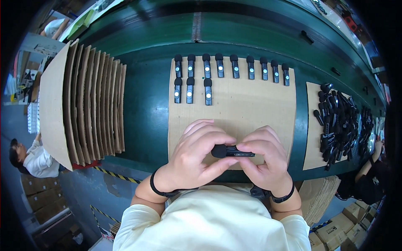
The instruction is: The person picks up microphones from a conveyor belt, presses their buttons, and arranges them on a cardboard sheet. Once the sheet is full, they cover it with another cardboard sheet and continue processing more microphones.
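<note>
Close to my body, over the near part of a flat cardboard sheet (247, 109), I hold a small black clip-on microphone (231, 151) with a round foam tip. The fingers and thumb of my left hand (194, 152) close around its foam end and middle. My right hand (268, 158) pinches the other end between thumb and fingers. The microphone lies sideways, foam tip to the left. Beyond my hands, similar microphones (207, 66) stand in a long far row, foam ends away from me. A shorter second row (189, 92) sits at the left; most show a pale round dot.
Many cardboard sheets (94, 104) stand on edge at the left. To the right, another cardboard piece (312, 125) bears a heap of black microphones (335, 125). A green conveyor belt (251, 25) runs along the far side. Other people (39, 159) are at both edges.
</note>
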`<action>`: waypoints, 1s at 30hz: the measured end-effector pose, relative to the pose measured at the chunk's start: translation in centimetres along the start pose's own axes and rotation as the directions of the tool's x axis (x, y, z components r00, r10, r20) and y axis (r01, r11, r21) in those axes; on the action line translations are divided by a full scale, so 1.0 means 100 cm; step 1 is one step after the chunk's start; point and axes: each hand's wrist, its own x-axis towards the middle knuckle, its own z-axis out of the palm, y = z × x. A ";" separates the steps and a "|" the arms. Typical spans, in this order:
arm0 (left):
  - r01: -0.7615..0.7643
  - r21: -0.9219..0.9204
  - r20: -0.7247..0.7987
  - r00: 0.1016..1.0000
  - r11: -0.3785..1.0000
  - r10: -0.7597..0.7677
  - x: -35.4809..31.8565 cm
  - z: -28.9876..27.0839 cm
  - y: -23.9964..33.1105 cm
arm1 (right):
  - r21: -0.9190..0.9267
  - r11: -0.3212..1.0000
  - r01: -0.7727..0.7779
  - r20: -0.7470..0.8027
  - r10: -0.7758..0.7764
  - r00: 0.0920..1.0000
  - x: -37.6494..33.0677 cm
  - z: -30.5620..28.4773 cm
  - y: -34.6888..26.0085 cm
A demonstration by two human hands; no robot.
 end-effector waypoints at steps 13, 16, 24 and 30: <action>-0.064 0.047 -0.021 0.998 0.997 0.065 -0.003 0.005 -0.005 | 0.196 0.973 -0.120 -0.031 0.129 0.991 -0.009 -0.004 0.001; -0.037 0.073 0.026 0.999 0.997 0.036 -0.002 0.006 -0.003 | 0.142 0.987 -0.077 -0.010 0.079 0.997 -0.003 -0.006 -0.004; 0.039 0.080 0.073 0.996 0.996 -0.045 -0.008 -0.008 -0.014 | 0.043 0.997 -0.066 0.096 0.062 0.994 0.013 -0.002 -0.006; 0.197 0.139 -0.101 0.978 0.970 -0.184 -0.033 -0.041 -0.043 | -0.153 0.979 -0.132 0.211 0.162 0.964 0.042 0.003 0.013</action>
